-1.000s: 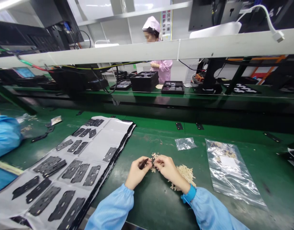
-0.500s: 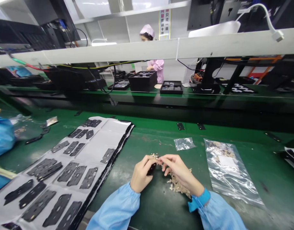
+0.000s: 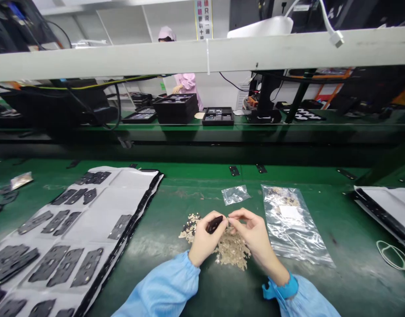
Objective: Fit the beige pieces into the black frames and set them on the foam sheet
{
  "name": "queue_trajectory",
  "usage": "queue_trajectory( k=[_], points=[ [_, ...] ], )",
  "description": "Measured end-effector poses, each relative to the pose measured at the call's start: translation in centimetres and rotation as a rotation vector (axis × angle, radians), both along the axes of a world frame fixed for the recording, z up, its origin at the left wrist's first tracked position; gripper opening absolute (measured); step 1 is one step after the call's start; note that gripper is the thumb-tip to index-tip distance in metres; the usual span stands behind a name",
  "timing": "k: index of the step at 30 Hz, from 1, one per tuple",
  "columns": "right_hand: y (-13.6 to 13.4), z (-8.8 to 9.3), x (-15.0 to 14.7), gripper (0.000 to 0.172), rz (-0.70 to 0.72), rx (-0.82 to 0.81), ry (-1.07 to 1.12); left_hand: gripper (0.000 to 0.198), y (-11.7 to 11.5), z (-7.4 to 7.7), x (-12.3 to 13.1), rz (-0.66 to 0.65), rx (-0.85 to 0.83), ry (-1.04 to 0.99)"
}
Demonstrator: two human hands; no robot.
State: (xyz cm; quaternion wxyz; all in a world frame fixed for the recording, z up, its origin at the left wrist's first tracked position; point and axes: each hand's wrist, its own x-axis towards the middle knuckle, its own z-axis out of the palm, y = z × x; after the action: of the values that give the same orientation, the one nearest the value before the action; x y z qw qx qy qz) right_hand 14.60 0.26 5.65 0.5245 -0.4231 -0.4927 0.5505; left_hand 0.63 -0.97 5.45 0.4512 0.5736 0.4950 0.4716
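My left hand (image 3: 204, 241) is closed round a small black flat part (image 3: 214, 224), tilted up between thumb and fingers. Close against it, my right hand (image 3: 253, 233) has thumb and forefinger pinched together at the part's right end. Whatever sits in that pinch is too small to name. Beneath and between both hands spreads a heap of small beige pieces (image 3: 233, 254) on the green table. A smaller cluster of light and dark bits (image 3: 189, 226) lies just left of my left hand.
To the left, a white sheet (image 3: 131, 193) carries rows of black flat parts (image 3: 88, 266). Right of my hands lie a small clear bag (image 3: 235, 194) and a large clear bag (image 3: 298, 237). A pale loop (image 3: 392, 256) rests far right. Behind the shelf bar stands a person in pink (image 3: 188, 83).
The view has swung right, so the surroundings sit further left. My hands have moved from the small cluster to above the beige heap, and the black part is now lifted into clearer sight.
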Motion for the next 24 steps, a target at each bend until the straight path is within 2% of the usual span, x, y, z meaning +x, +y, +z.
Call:
queue_trajectory(
  k=[5, 10, 14, 18, 24],
  points=[
    [-0.2, -0.5, 0.8, 0.014, -0.025, 0.037, -0.099, 0.016, 0.9, 0.8, 0.6, -0.017, 0.002, 0.083],
    [-0.5, -0.4, 0.9, 0.012, -0.053, 0.222, -0.403, 0.013, 1.0, -0.1, 0.4, 0.004, -0.024, 0.116],
    [-0.7, -0.2, 1.1, 0.016, 0.036, 0.332, -0.596, 0.016, 0.7, -0.9, -0.1, 0.01, -0.002, 0.135],
    [-0.6, -0.6, 1.1, 0.018, 0.123, 0.323, -0.614, 0.014, 0.4, -1.3, -0.3, -0.003, -0.001, 0.144],
    [-0.4, -1.5, 0.9, 0.017, 0.11, 0.203, -0.503, 0.012, 0.3, -1.5, -0.2, 0.015, -0.095, 0.08]
  ],
)
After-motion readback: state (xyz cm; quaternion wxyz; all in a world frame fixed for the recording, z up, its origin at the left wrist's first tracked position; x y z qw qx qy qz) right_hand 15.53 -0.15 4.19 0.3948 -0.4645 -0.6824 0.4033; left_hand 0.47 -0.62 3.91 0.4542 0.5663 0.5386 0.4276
